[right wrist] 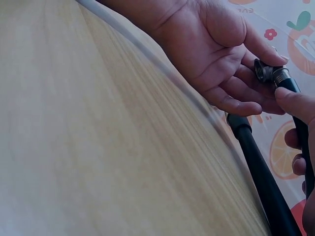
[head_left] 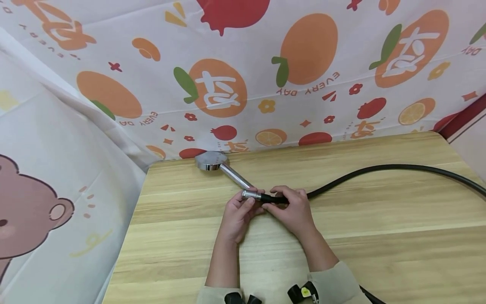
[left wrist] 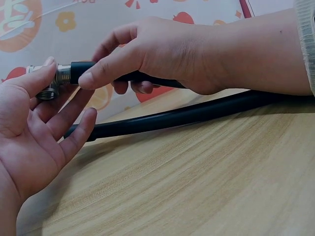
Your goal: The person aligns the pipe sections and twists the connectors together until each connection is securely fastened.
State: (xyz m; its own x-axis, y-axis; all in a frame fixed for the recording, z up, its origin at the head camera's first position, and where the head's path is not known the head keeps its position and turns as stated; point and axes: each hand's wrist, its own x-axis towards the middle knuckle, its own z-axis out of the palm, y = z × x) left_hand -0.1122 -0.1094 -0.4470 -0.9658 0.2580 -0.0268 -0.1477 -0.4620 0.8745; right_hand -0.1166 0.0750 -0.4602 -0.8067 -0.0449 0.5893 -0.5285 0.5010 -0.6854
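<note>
My left hand (head_left: 237, 215) pinches a silver metal elbow fitting (head_left: 252, 194) between thumb and fingers. A threaded side opening (right wrist: 261, 71) shows on the fitting in the right wrist view. Thumb and fingers of my right hand (head_left: 294, 211) grip the black hose end (left wrist: 81, 72), which sits against the fitting. Whether the joint is tight I cannot tell. Just beyond the hands lies a chrome shower head (head_left: 211, 160), its handle (head_left: 236, 175) pointing toward them; the handle's lower end is hidden in the head view.
Black hose (head_left: 395, 167) curves over the wooden table (head_left: 171, 236) to the right edge; another length (head_left: 370, 294) shows below the right sleeve. In the left wrist view a black hose length (left wrist: 172, 118) lies beneath the hands. A fruit-print cloth (head_left: 262, 84) hangs behind the table.
</note>
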